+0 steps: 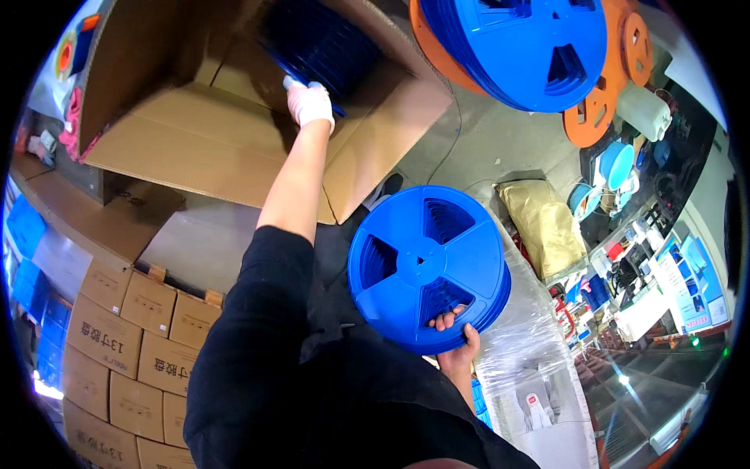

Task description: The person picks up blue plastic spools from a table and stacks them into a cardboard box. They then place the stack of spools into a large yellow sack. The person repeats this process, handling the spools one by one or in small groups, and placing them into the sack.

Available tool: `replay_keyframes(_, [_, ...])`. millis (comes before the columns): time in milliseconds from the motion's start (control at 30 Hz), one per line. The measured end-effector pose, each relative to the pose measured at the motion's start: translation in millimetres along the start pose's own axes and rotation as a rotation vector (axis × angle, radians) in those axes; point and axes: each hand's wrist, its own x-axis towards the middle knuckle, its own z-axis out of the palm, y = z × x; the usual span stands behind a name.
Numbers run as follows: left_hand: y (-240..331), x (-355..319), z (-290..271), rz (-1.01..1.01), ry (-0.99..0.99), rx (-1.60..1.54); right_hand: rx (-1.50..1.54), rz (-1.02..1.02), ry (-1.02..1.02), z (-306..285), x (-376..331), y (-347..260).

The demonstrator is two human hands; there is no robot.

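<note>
My left hand [310, 103], in a white glove, reaches into an open cardboard box [219, 129]. It grips the near edge of a dark blue plastic reel stack [320, 51] lying in the box's shadow; part of its fingers is hidden there. Against my body, my bare right hand [459, 344] holds a second stack of blue plastic reels [418, 262]. Its fingers curl through a cutout in the reels, and the thumb lies over the outer rim. The top reel faces up toward me, with a small hole at its hub.
More blue reels [531, 55] sit at the upper right on orange disc-shaped parts [591, 117]. Closed cartons [141, 344] are stacked at lower left. A gold bag [541, 223] and plastic-wrapped goods [523, 336] lie to the right, before a cluttered bench [648, 273].
</note>
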Motion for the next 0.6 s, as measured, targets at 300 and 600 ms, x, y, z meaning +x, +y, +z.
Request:
replay_keyframes(300, [-8, -70, -84, 0.189, -0.07, -0.339, 0.072, -0.039, -0.066, -13, -17, -11])
replay_keyframes(600, [-8, -171, -253, 0.324, -0.306, -0.804, 0.27, -0.176, -0.303, -52, -27, -25])
